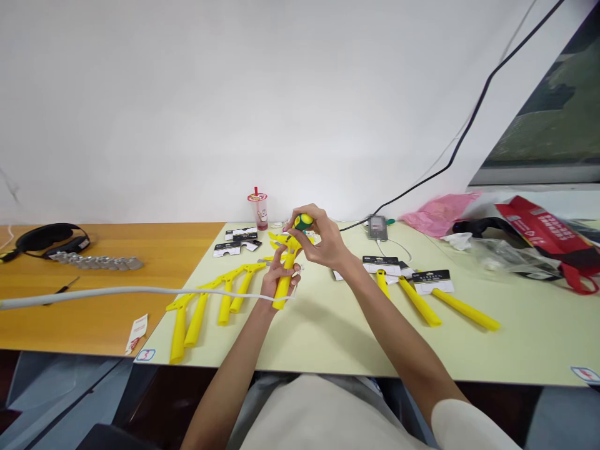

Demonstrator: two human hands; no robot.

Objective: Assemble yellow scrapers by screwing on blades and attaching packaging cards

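Note:
My left hand (276, 279) grips a yellow plastic handle with a forked head (287, 275), held tilted above the table. In my right hand (324, 239) is a screwdriver with a green and yellow grip (304, 221), its shaft pointing down to the left at the head of the yellow handle. The tip's exact contact is too small to make out. To the left lie several similar yellow handles (199, 315) in a row. On the right are other yellow handles (419, 302) with black and white cards (432, 281) attached.
Behind my hands stands a plastic cup with a red straw (258, 212), near black and white cards (237, 244). A grey cable (140, 290) crosses the left side. Headphones (51, 240) lie on the wooden table (103, 306). A red bag (548, 231) sits far right.

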